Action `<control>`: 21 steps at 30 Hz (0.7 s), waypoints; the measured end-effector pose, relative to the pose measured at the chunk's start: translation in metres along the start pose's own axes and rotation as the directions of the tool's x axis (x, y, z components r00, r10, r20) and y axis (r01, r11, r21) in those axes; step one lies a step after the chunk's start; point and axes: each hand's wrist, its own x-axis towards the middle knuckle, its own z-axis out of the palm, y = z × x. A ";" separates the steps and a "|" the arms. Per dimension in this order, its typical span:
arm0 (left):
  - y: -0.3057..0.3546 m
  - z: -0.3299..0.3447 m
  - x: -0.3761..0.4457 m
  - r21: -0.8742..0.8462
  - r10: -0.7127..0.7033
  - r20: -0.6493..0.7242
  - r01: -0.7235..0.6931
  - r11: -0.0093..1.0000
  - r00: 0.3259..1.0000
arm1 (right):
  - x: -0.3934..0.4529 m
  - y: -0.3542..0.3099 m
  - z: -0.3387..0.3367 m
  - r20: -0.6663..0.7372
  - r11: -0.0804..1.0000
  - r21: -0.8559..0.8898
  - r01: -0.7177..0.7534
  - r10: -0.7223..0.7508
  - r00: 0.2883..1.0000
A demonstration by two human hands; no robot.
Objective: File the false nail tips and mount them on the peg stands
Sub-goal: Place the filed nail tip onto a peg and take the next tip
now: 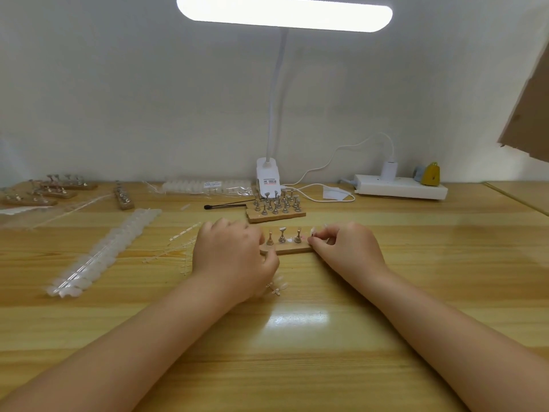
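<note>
Wood-grain worktop point(297, 322), lit from above by clamp lamp point(284, 13) at far centre.

Peg stand point(286, 248) — small wooden strip, centre of scene, between both hands. Three metal pegs point(282, 235) visible upright on it, all bare.

Left hand point(234, 257): fingers curled over left end of peg stand, thumb against near edge — steadying grip. Short strip of false nail tips point(277, 286) just near of this hand, partly under it; contact with hand not determinable.

Right hand point(347, 245): thumb and forefinger pinched on single nail tip point(312, 232) at right end of peg stand, above hidden fourth peg position. Whether tip seated on peg: cannot tell.

Surroundings:
- Spare peg block point(274, 208), many bare pegs, just far of peg stand.
- Black-tipped tool point(225, 206), left of spare peg block.
- Long clear strip of nail tips point(101, 254), left, running diagonally near-to-far.
- Bagged nail tips point(208, 187), far centre, against wall.
- Further peg stands point(47, 190), far left.
- White power strip point(401, 188), far right, charger plugged in, cable to lamp base.
- Yellow object point(430, 173) beside power strip — identity unclear.
</note>
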 end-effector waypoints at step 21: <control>-0.012 -0.024 0.014 -0.192 -0.029 0.613 0.185 0.964 0.789 | -0.027 -0.031 -0.003 0.105 0.948 0.133 0.288 -0.303 0.947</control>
